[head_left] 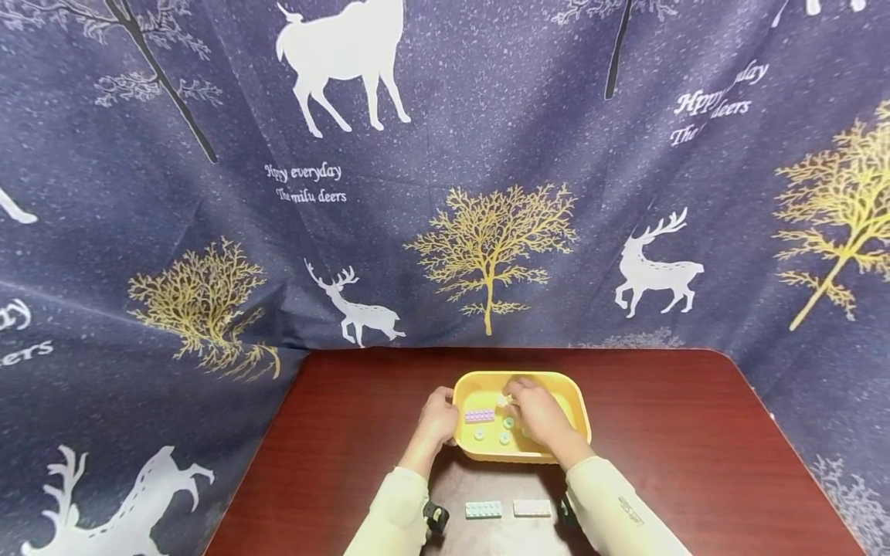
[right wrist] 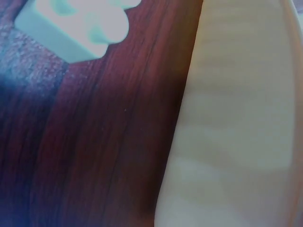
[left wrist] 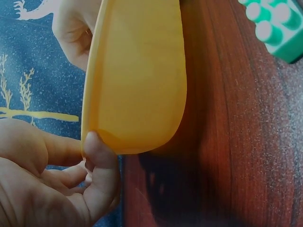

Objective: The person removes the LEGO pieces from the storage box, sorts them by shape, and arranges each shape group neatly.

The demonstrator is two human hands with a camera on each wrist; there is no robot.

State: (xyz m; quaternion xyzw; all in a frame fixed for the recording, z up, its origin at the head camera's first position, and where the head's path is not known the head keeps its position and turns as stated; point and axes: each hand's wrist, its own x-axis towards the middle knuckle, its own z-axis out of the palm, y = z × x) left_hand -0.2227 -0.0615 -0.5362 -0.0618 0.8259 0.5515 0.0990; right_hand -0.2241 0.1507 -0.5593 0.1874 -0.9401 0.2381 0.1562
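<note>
My left hand [head_left: 439,418] grips the left end of a yellow plastic tub [head_left: 580,413]. In the left wrist view, that hand's thumb and fingers [left wrist: 102,149] pinch the tub's rim at a corner. Over the tub's inside reaches my right hand [head_left: 539,411], its bent fingertips right at a small whitish piece [head_left: 502,400]; I cannot tell whether they hold it. A purple studded building brick [head_left: 480,416] lies inside on the left. Small round pieces, one a green ring [head_left: 508,423] and another a pale ring [head_left: 504,438], lie on the tub's floor.
On the near side of the red-brown table [head_left: 667,432] lie a mint-green building brick [head_left: 483,510] and a pale pinkish one [head_left: 531,508], side by side between the forearms. A dark blue cloth [head_left: 445,154] printed with deer and trees hangs behind the table.
</note>
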